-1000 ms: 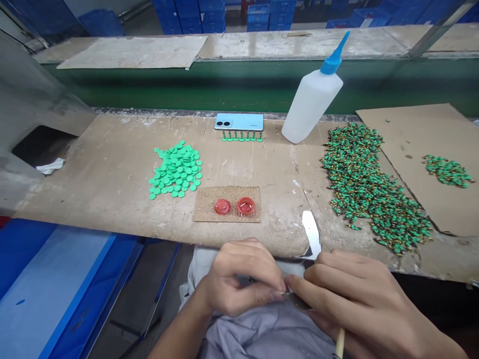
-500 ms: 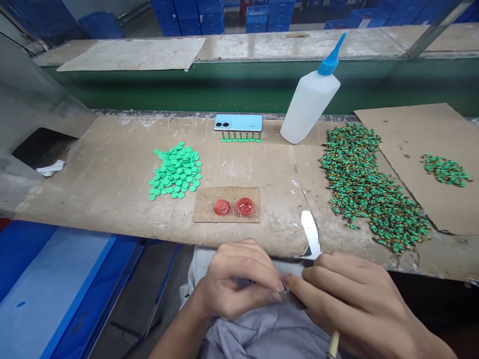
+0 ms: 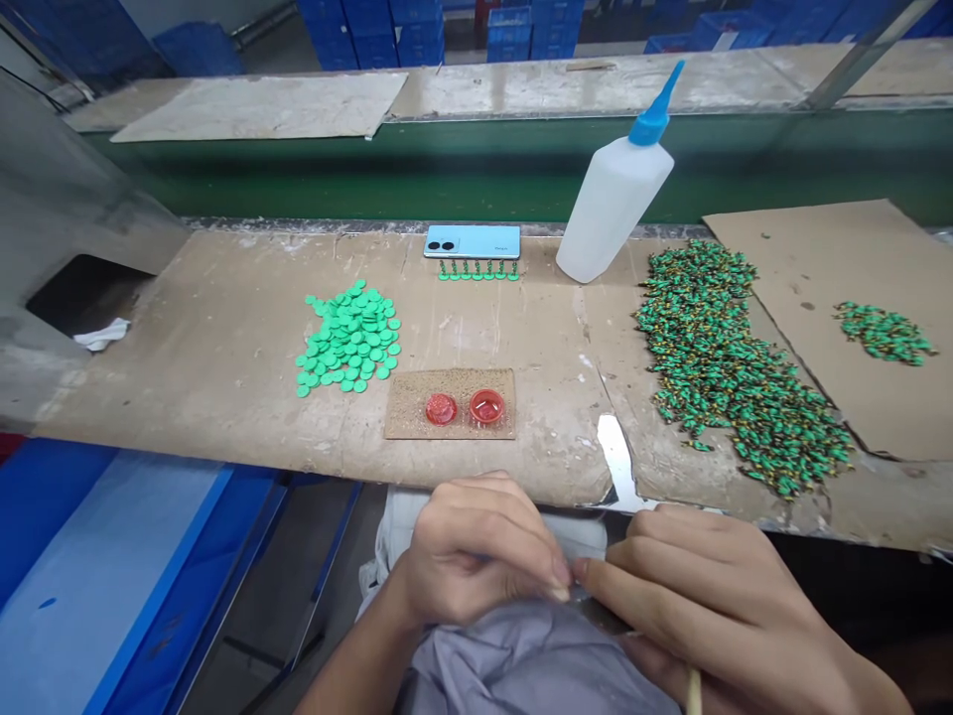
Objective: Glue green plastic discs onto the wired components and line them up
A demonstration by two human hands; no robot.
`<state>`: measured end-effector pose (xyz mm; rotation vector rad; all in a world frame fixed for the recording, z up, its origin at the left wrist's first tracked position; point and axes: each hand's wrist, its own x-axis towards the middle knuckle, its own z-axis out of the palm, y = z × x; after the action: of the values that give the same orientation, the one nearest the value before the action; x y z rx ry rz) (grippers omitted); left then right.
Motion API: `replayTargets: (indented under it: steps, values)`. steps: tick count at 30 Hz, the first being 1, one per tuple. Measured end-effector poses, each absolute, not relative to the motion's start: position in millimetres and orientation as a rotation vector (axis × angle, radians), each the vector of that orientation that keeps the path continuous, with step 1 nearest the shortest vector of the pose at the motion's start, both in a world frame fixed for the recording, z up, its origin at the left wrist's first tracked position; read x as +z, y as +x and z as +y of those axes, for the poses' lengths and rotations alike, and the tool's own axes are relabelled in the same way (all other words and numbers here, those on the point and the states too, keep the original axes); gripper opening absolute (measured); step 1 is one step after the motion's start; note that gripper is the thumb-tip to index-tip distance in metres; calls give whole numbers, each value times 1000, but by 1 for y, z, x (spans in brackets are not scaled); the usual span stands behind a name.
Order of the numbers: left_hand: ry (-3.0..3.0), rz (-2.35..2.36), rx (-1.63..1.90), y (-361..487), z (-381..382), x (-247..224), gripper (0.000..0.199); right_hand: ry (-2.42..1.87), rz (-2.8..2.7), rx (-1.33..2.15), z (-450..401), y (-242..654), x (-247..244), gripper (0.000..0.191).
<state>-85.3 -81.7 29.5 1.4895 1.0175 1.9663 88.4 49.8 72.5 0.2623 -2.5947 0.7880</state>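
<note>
Over my lap, my left hand (image 3: 487, 551) is closed in a pinch, and whatever sits between its fingertips is too small to make out. My right hand (image 3: 707, 596) is wrapped round a tool with a dark flat blade (image 3: 605, 616) and a pale handle (image 3: 694, 690); its fingertips nearly meet those of my left hand. Beyond them, a brown board (image 3: 406, 407) on the bench carries two small red cups, the left one (image 3: 441, 409) filled with something textured and the right one (image 3: 486, 406) holding shiny red liquid.
Green discs (image 3: 349, 338) lie heaped at left. Small green figures on discs (image 3: 477, 271) line up before a blue phone (image 3: 473, 241). A white bottle (image 3: 614, 209) stands behind. Green-and-dark pieces (image 3: 715, 348) spread at right, with a smaller pile (image 3: 884, 333) on cardboard (image 3: 811, 258).
The blade and pale handle have shifted slightly right and down in my right hand. My left fingertips have moved a little to the right.
</note>
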Motion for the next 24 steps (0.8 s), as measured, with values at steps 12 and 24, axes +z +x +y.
replayTargets:
  steps: [12, 24]
  values:
    - [1488, 1045, 1950, -85, -82, 31, 7, 224, -2609, 747, 49, 87, 75, 20]
    - [1494, 1053, 1947, -84, -81, 30, 9, 106, -2587, 697, 46, 89, 70, 20]
